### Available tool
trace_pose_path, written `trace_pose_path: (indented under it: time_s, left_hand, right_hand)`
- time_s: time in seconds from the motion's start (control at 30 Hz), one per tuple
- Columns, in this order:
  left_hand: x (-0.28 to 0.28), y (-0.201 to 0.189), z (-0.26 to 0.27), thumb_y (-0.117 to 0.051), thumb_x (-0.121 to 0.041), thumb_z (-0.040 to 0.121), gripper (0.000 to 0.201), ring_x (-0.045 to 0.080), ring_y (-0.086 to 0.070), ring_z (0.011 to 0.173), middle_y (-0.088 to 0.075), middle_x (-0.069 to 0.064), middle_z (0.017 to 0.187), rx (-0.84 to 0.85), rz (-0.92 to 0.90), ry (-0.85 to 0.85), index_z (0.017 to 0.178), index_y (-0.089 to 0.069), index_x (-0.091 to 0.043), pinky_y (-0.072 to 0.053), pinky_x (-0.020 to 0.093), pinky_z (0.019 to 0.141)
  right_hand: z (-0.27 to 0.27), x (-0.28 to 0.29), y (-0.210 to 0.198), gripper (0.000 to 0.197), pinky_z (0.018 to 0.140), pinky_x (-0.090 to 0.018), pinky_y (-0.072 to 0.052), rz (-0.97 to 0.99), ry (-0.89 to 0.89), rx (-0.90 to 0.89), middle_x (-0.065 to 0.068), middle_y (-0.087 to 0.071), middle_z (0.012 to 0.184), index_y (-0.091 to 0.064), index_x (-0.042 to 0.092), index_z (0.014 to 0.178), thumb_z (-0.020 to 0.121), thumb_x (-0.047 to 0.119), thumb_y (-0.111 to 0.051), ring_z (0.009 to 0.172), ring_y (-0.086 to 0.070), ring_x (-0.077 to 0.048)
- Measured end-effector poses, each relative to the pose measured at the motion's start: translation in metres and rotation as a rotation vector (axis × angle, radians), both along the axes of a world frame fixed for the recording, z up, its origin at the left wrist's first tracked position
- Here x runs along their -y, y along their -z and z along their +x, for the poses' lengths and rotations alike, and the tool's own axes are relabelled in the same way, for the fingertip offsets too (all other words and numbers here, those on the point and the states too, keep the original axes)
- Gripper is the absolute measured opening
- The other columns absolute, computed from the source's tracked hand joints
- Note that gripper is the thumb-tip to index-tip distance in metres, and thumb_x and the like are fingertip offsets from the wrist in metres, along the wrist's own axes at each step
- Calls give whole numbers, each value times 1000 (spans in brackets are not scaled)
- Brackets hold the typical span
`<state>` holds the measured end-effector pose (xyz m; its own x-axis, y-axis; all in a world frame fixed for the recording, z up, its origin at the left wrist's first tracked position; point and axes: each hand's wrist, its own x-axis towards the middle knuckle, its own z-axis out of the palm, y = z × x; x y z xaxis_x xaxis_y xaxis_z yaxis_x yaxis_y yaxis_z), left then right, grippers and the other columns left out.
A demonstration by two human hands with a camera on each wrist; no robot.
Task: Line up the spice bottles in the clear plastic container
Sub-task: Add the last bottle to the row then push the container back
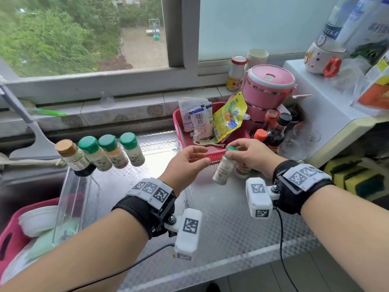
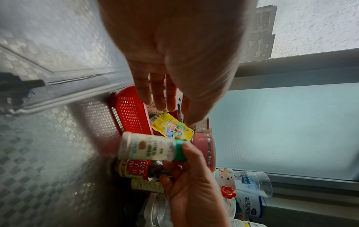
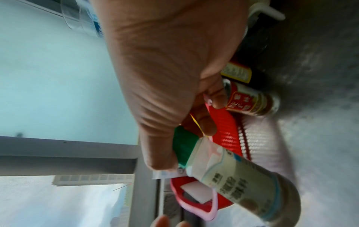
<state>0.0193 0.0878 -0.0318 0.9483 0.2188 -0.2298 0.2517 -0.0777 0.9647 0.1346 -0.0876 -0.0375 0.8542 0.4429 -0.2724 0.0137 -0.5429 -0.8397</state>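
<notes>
My right hand pinches the green cap of a spice bottle, which hangs tilted above the counter; the same spice bottle shows in both wrist views. My left hand hovers just left of it, fingers relaxed and empty. The clear plastic container lies on the counter to the left. Several spice bottles stand in a row at its far left end: one with a tan cap and three with green caps.
A red basket of sauce packets sits behind my hands. A small red-labelled bottle stands under my right hand, with dark sauce bottles and a pink lunch box behind. The sink with a pink basin lies left.
</notes>
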Motion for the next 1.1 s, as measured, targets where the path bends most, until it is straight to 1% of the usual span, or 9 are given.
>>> trace_pose_path:
  time_s: [0.07,0.13,0.37,0.47,0.57,0.63,0.8,0.97,1.1]
  left_hand:
    - [-2,-3,-5,-67,-16,83,40,5,-58,83,-63,-2,105,-9,7,29,122,-59,-15,-44,16,67]
    - [-6,-7,-11,-70,-17,81,44,5,-58,84,-62,-2,107,-29,8,56,123,-57,-17,-44,18,66]
    - [-35,-14,-36,-73,-15,78,29,17,-60,85,-68,5,103,-24,0,38,103,-60,-23,-50,28,72]
    - [-47,-15,-48,-72,-11,79,24,14,-57,79,-66,-2,91,11,-32,-7,94,-59,-24,-48,25,68]
    - [-58,-14,-59,-74,-17,78,27,12,-57,77,-66,-3,90,9,5,-43,100,-60,-18,-47,24,66]
    - [-68,-12,-66,-75,-24,76,34,13,-60,80,-67,-2,95,-15,57,-79,106,-61,-17,-49,26,68]
    - [-102,-3,-79,-68,-30,81,36,16,-62,102,-65,-1,110,-91,150,-207,114,-62,-18,-50,28,78]
    - [-138,-1,-93,-62,-22,82,14,15,-59,85,-64,-3,92,-33,238,-434,96,-62,-18,-47,28,72]
    - [-164,1,-104,-60,-21,79,15,18,-47,74,-51,0,79,-44,261,-627,89,-51,-14,-39,32,66]
  right_hand:
    - [-6,-9,-20,23,56,-17,-48,113,-23,-18,-4,-67,82,-69,9,104,83,19,-71,63,-59,-10]
    - [-12,-21,-35,22,52,-17,-45,206,-32,-33,-2,-67,79,-68,9,102,84,21,-70,58,-57,-8]
    - [-40,-68,-62,33,49,-17,-44,328,-79,-101,0,-69,81,-66,12,110,82,27,-71,60,-58,-9]
    - [-56,-85,-59,38,53,-16,-50,230,-188,-134,-7,-69,91,-63,12,112,78,23,-75,70,-62,-16]
    - [-71,-101,-49,34,62,-31,-53,92,-276,-111,-20,-71,103,-64,13,103,74,22,-79,78,-67,-25]
    - [-78,-114,-44,28,61,-29,-49,44,-317,-82,-14,-73,100,-63,16,100,77,25,-77,79,-67,-16]
    - [-78,-144,-39,42,53,-17,-45,-47,-279,68,5,-66,88,-59,16,112,75,26,-78,74,-62,-9]
    - [-70,-170,-23,48,92,-36,-49,-65,-199,113,1,-67,104,-58,16,115,72,14,-79,100,-63,-18]
    - [-73,-186,-10,44,93,-37,-47,-124,-198,171,-2,-66,110,-57,17,115,75,18,-76,102,-61,-20]
